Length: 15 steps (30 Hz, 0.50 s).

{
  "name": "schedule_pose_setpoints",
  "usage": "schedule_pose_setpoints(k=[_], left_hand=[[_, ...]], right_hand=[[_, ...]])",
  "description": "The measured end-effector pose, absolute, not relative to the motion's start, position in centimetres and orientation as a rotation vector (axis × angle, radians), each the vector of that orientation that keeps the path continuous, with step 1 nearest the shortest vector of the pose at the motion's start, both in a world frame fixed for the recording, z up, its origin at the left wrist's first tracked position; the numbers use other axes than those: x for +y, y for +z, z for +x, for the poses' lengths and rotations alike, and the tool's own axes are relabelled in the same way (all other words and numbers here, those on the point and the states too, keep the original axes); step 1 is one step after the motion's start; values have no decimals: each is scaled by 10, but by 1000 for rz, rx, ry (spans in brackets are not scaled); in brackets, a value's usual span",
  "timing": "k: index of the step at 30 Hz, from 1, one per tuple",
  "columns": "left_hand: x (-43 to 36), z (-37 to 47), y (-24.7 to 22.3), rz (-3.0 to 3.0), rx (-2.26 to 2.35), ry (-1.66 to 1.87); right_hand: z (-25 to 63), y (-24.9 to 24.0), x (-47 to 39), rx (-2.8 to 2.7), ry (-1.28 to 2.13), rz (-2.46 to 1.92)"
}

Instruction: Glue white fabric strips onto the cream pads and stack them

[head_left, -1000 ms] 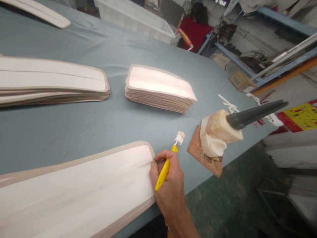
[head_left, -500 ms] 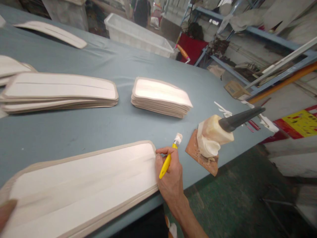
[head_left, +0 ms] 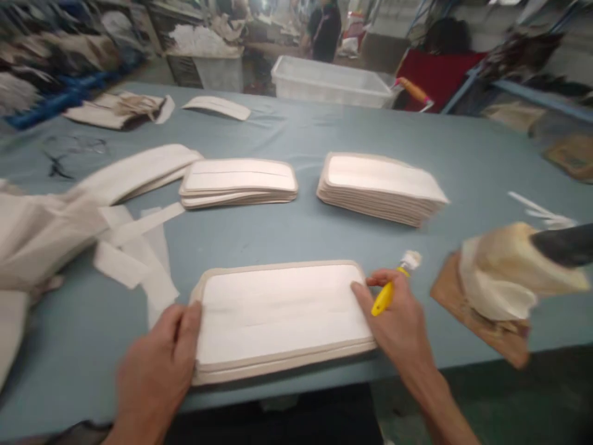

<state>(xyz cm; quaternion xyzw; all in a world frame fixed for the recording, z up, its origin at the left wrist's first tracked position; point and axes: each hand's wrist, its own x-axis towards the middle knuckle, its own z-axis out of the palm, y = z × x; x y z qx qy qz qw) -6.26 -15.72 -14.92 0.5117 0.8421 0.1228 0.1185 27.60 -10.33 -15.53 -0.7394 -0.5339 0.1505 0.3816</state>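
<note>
In front of me lies a short pile of white fabric panels (head_left: 278, 315) with beige borders. My left hand (head_left: 160, 352) is closed round its left end, thumb on the top edge. A yellow-handled glue brush (head_left: 385, 298) is held in my right hand (head_left: 396, 321), bristles up and coated with white paste. The thumb of that same hand presses on the right end of the top panel. To the right, a pale paste-smeared container (head_left: 498, 266) with a dark handle (head_left: 567, 244) rests on a brown board (head_left: 482, 321).
Beyond the panels are a taller stack (head_left: 380, 185) and a lower stack (head_left: 238, 179) of similar pieces. White strips (head_left: 134, 247) and crumpled beige fabric (head_left: 46, 241) lie left. A white plastic bin (head_left: 331, 83) stands at the far edge; a person (head_left: 324, 31) is behind it.
My view has swung left, bringing my left hand fully into sight on the panels' left end. My right hand still holds the brush at the right end.
</note>
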Motion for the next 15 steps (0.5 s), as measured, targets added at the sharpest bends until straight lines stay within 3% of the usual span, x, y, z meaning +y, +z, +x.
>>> schedule_pose_setpoints(k=[15], left_hand=[[-154,-54,-138,1366,2457,215]], right_hand=[[276,-156,-104,-1330,421,-2028]])
